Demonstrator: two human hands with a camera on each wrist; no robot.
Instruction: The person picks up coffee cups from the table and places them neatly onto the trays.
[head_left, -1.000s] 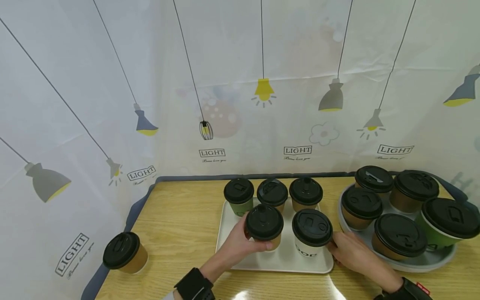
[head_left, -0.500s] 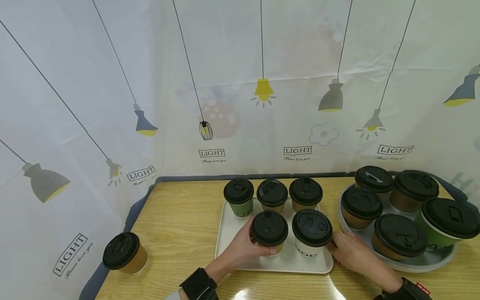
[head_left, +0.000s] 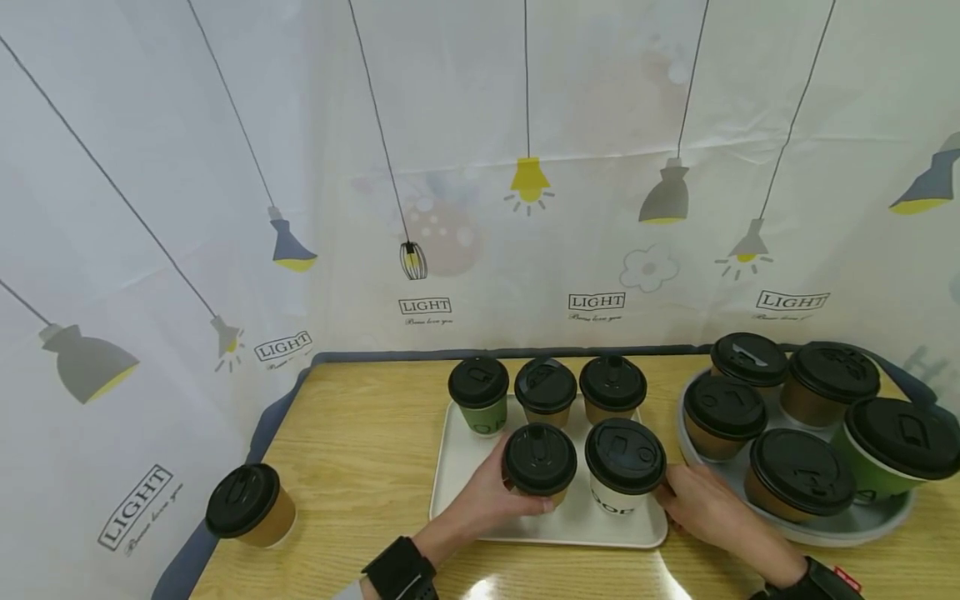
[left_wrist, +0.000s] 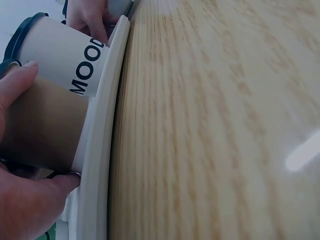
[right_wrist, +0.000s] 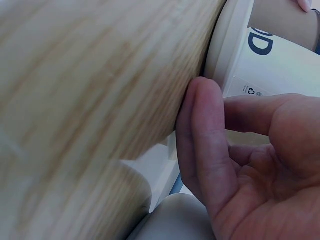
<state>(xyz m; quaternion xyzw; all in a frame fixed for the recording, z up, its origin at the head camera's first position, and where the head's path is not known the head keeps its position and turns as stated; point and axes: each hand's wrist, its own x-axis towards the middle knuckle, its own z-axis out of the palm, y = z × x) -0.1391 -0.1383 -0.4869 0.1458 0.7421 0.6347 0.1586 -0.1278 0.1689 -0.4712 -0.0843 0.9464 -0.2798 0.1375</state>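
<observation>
On the white tray point(head_left: 551, 533), my left hand point(head_left: 491, 496) grips a brown paper coffee cup point(left_wrist: 47, 127) with a black lid point(head_left: 540, 458). In the left wrist view, thumb and fingers lie around the cup's side and its base is right at the tray floor. Just right of it stands a white coffee cup point(left_wrist: 65, 55) with dark lettering and a black lid. My right hand point(head_left: 701, 504) holds the tray's right edge with bent fingers point(right_wrist: 207, 125), close beside the white cup. Behind, a green cup point(head_left: 483, 417) and two brown cups point(head_left: 546, 392) form a row.
A round grey tray point(head_left: 840, 533) on the right bears several lidded cups, including a large green one point(head_left: 892, 450). At far left a brown lidded cup point(head_left: 262, 517) stands alone on the wooden table point(head_left: 360, 450). A printed cloth point(head_left: 480, 208) hangs behind.
My left hand has shifted the brown cup slightly right and down, nearer the white cup; it has stayed there over the last half second. My right hand has kept its place.
</observation>
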